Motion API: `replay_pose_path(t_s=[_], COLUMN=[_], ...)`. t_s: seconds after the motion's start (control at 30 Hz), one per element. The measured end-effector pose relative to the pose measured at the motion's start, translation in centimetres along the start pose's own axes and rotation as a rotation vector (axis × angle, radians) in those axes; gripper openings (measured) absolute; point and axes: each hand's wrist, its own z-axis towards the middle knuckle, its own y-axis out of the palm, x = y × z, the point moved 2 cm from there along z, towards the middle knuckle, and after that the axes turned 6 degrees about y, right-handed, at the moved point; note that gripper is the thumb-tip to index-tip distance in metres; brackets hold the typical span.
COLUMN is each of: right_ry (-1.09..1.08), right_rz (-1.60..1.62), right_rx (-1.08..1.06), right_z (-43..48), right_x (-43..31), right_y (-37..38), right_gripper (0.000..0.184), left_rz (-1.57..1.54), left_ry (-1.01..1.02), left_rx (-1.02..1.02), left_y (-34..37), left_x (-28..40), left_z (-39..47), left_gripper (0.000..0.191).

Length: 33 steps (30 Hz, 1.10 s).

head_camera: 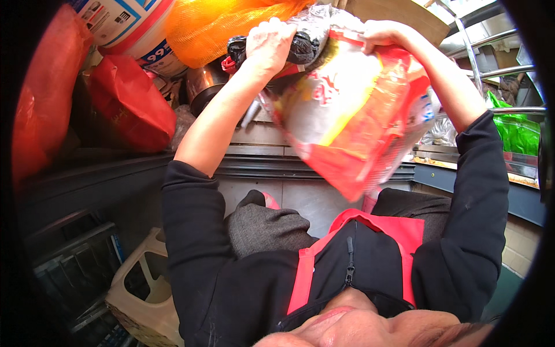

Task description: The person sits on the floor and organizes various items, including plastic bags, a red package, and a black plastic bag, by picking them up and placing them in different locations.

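Note:
My left hand [271, 47] is closed around a bundled black plastic bag [303, 47], whose ends show on both sides of the fist. With my right hand [381, 37] I grip the upper edge of a large red, yellow and white printed plastic bag [347, 117], which hangs down in front of me and is partly blurred. Behind both hands lies crumpled clear plastic [318, 19]. An orange mesh bag [217, 26] is just left of my left hand, and a metal pot [206, 84] stands below the mesh.
Red bags [130, 104] and a white plastic bucket [125, 26] crowd the left side. A metal rack [477, 65] and a green plastic bag [516, 126] are on the right. A dark metal ledge [256, 167] runs across. A beige plastic stool [117, 295] stands lower left.

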Motion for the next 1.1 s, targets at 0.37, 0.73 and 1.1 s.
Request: replay_pose_path(t_s=[0.37, 0.73, 1.1], right_ry=[0.261, 0.248, 0.129], right_rz=[0.123, 0.168, 0.207], right_rx=[0.018, 0.050, 0.032], right_z=[-2.6, -3.5, -3.6], right_x=[5.7, 10.9, 12.0], right_y=[-0.3, 6.3, 8.7], right_gripper=[0.046, 0.042, 0.042], left_rz=[-0.234, -0.417, -0.052], left_ry=[-0.004, 0.091, 0.144], left_rx=[0.100, -0.736, -0.734], left_y=[0.7, 1.4, 9.1], left_x=[-0.5, -1.9, -1.3], left_z=[-2.5, -9.7, -1.2], left_gripper=[0.017, 0.083, 0.082])
